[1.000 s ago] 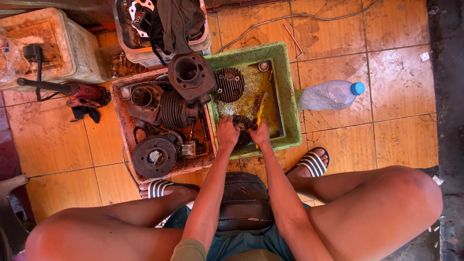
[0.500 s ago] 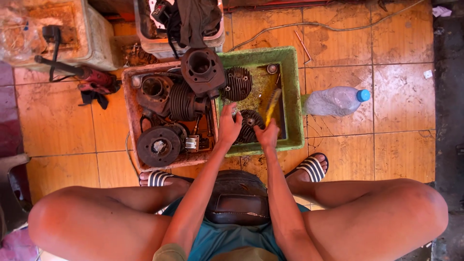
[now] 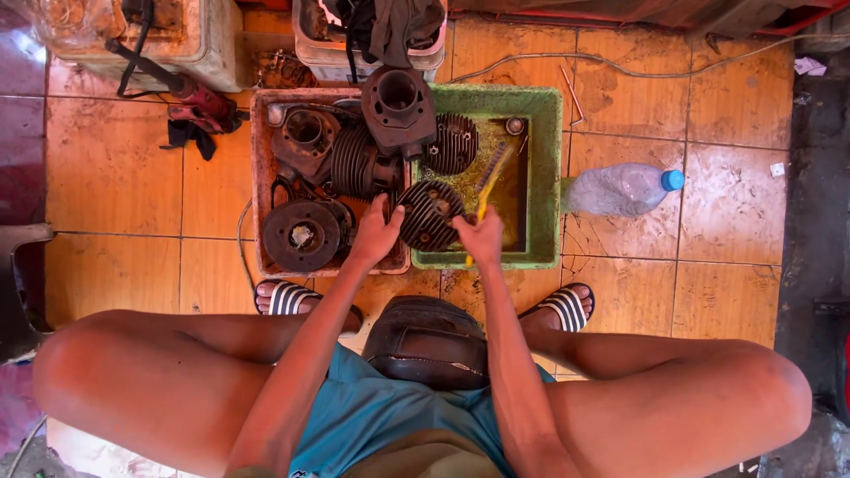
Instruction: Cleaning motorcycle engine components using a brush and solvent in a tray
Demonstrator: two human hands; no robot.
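Along the far edge of the orange tiled floor [image 3: 115,168], at the left, stands a stained cream plastic container [image 3: 190,40], with a red-handled tool [image 3: 190,96] lying just beside it. Right of that sits a reddish rectangular plastic tray [image 3: 259,177] holding dark metal engine parts: a round flywheel disc [image 3: 301,235] at its near left corner, a finned cylinder barrel [image 3: 356,162] in the middle, and a dark cylinder block [image 3: 398,108] resting across its far right edge.

The left hand [image 3: 376,232] is closed around the left rim of a round finned black cylinder head [image 3: 429,215], fingers curled on it, holding it over the seam between the two trays. The right hand [image 3: 482,237] is pinched on the handle of a yellow brush [image 3: 489,181], whose bristle end lies over the oily liquid in the green rectangular plastic tray [image 3: 544,177]. A second finned head [image 3: 453,143] rests at that tray's far left corner.

Just right of the green tray, a clear plastic bottle with a blue cap [image 3: 624,188] lies on its side on the tiles.
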